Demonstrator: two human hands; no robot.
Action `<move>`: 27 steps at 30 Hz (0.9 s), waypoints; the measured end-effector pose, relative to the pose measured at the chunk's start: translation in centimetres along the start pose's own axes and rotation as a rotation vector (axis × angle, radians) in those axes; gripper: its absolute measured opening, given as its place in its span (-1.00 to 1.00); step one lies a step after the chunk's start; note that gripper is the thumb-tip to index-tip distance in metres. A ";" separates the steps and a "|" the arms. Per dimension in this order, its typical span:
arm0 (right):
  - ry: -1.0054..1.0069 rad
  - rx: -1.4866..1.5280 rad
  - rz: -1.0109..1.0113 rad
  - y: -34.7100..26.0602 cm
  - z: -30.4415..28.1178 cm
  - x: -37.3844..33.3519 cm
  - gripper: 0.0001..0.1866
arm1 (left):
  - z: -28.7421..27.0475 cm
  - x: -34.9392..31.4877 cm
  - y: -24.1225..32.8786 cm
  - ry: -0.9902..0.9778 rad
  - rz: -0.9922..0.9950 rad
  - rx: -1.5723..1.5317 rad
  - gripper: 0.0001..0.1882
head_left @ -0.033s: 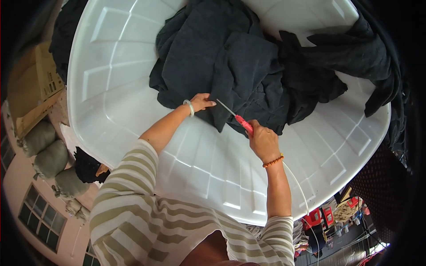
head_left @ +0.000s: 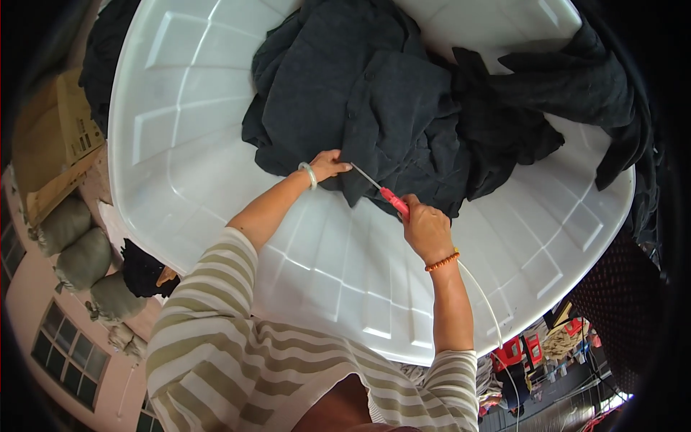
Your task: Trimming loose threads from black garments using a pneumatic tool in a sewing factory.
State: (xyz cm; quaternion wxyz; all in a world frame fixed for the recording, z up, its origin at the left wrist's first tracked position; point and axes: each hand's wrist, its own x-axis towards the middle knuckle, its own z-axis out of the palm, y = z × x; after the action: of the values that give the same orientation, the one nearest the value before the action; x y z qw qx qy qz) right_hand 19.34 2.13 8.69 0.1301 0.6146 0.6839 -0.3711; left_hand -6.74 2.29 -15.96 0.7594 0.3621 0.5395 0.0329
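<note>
My left hand (head_left: 330, 165) pinches the edge of a black buttoned garment (head_left: 389, 108) at its near side; the thumb and fingertips are pressed on the cloth. In my right hand (head_left: 429, 229) is a red-handled tool (head_left: 396, 204) with a thin straight metal shaft. The shaft points up and left, and its tip sits close beside my left thumb, at the garment's edge. I cannot tell whether the tip touches the cloth. A thin white cord or hose (head_left: 484, 297) runs down from behind my right wrist over the tub's rim.
The garment lies on a heap of dark cloth in a large white plastic tub (head_left: 180, 144). More black cloth (head_left: 576, 86) hangs over its right rim. Cardboard (head_left: 61, 137) and several stuffed grey-green sacks (head_left: 83, 255) stand at left. Red containers (head_left: 507, 353) are at lower right.
The garment's edge and its hanging corner have shifted slightly upward and left, and buttons along the strip show more clearly. Both hands stay almost in place, keeping their grips.
</note>
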 end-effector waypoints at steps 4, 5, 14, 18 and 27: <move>-0.085 -0.117 0.005 0.6 1.5 -1.9 -0.86 | 3.3 -0.6 4.5 -0.050 -0.007 -0.736 -0.53; -0.087 -0.115 0.004 0.7 1.9 -2.1 -0.86 | 3.4 -0.7 4.8 -0.048 -0.009 -0.736 -0.53; -0.063 -0.177 0.097 2.1 2.2 -3.4 -0.81 | 5.3 -3.7 4.2 -0.081 -0.355 -0.591 -0.47; -0.273 0.088 -0.130 0.1 0.2 -4.6 -0.84 | 3.4 -2.9 2.2 0.126 -0.286 -0.770 -0.44; 0.157 0.014 0.110 3.8 -0.3 -4.4 -0.80 | -11.0 -2.9 10.0 1.245 0.411 1.116 -0.41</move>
State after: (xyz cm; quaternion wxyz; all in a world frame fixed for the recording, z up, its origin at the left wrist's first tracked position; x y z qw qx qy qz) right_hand 23.87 -1.12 10.37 0.0918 0.6792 0.6547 -0.3189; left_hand -13.83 14.05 -9.49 0.0150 0.6889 0.7188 0.0921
